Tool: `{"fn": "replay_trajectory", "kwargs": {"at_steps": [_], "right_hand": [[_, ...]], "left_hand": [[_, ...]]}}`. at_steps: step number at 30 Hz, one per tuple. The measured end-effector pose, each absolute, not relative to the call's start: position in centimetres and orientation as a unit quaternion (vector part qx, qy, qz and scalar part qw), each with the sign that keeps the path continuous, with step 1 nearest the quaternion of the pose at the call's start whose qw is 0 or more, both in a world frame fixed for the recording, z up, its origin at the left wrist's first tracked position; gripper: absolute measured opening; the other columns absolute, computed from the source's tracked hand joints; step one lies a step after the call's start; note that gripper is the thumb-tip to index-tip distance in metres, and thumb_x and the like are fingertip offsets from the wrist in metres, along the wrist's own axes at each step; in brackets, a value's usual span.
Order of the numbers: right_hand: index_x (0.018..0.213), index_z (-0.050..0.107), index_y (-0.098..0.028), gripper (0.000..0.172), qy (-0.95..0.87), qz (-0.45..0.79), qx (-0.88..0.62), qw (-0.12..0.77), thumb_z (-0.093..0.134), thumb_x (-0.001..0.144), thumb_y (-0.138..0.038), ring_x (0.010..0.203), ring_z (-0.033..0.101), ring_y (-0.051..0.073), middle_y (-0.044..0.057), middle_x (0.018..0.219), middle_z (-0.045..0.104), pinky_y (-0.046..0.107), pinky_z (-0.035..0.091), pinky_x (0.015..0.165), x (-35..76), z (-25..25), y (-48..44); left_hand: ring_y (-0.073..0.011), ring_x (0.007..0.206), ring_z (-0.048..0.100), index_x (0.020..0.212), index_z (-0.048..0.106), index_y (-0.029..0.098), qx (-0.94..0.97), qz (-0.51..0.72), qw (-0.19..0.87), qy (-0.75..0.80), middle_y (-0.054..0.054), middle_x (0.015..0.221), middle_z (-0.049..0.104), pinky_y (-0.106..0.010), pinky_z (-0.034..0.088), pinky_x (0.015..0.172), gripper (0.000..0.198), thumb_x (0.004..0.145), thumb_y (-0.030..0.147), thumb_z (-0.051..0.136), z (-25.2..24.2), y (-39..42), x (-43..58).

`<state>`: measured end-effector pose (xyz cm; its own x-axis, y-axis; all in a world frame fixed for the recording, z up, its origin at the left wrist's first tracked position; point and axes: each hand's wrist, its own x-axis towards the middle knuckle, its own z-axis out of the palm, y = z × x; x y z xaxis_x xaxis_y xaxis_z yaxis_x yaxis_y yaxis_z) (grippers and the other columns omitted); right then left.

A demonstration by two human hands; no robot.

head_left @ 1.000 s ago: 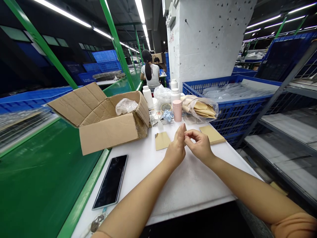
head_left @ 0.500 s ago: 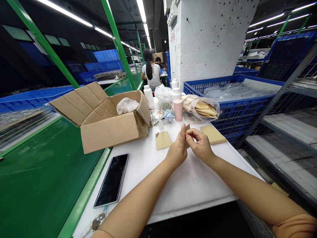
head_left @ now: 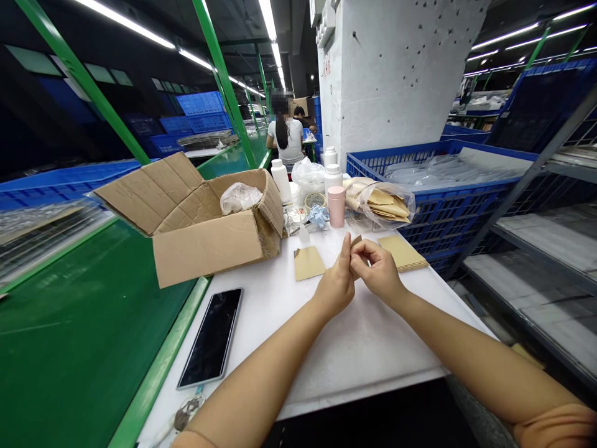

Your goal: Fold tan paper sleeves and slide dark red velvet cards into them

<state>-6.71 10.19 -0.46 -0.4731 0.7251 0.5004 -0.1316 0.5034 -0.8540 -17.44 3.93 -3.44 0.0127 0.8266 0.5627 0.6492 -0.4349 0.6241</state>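
Above the white table point(head_left: 373, 354), my two hands meet around a small brown paper envelope point(head_left: 356, 240), most of which they hide. My left hand point(head_left: 336, 283) is closed on it with the thumb upright. Fingertips of my right hand point(head_left: 380, 270) pinch it from the other side. Just left of my hands a single tan paper piece point(head_left: 308, 264) lies flat, one corner dark or folded. A stack of similar tan pieces point(head_left: 403, 252) rests to the right, behind my right hand.
An open cardboard box point(head_left: 209, 246) stands at the left, near the green conveyor belt point(head_left: 84, 330). Toward the front left lies a phone point(head_left: 212, 336). White bottles point(head_left: 333, 177), a pink cup point(head_left: 336, 207) and a bag of envelopes point(head_left: 382, 202) line the back. A blue crate point(head_left: 433, 214) stands behind right.
Both hands stay together on the envelope, with barely any shift in the fingers. The whole view has moved very slightly.
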Motion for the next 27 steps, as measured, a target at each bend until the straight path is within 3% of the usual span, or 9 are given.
{"fn": "replay_trajectory", "kwargs": {"at_steps": [6,15,27], "right_hand": [[0.067,0.055,-0.020,0.006,-0.730,0.446,-0.205,0.476,0.055,0.071,-0.015,0.059,0.051,0.012,-0.002,0.066,0.056,0.024,0.042,0.057,-6.67,-0.39,10.14],[0.072,0.057,-0.019,0.004,-0.737,0.423,-0.210,0.483,0.056,0.073,-0.015,0.064,0.056,0.013,0.000,0.070,0.060,0.025,0.046,0.063,-6.51,-0.55,9.88],[0.069,0.057,-0.018,0.006,-0.737,0.431,-0.197,0.482,0.055,0.073,-0.014,0.063,0.055,0.013,0.000,0.069,0.059,0.025,0.045,0.061,-6.50,-0.33,10.12]], "left_hand": [[-0.0304,0.109,0.057,0.144,-0.011,0.024,0.679,0.455,0.137,0.559,-0.017,0.133,0.047,-0.045,0.048,0.086,0.076,0.088,0.015,0.041,-3.53,3.83,-17.53],[-0.0319,0.101,0.061,0.144,-0.008,0.021,0.654,0.453,0.147,0.588,-0.018,0.121,0.057,-0.046,0.049,0.082,0.076,0.088,0.017,0.043,-3.67,3.88,-17.55],[-0.0279,0.112,0.055,0.144,-0.010,0.025,0.690,0.457,0.110,0.550,-0.017,0.138,0.041,-0.040,0.049,0.084,0.078,0.086,0.010,0.040,-3.51,3.87,-17.58]]}}
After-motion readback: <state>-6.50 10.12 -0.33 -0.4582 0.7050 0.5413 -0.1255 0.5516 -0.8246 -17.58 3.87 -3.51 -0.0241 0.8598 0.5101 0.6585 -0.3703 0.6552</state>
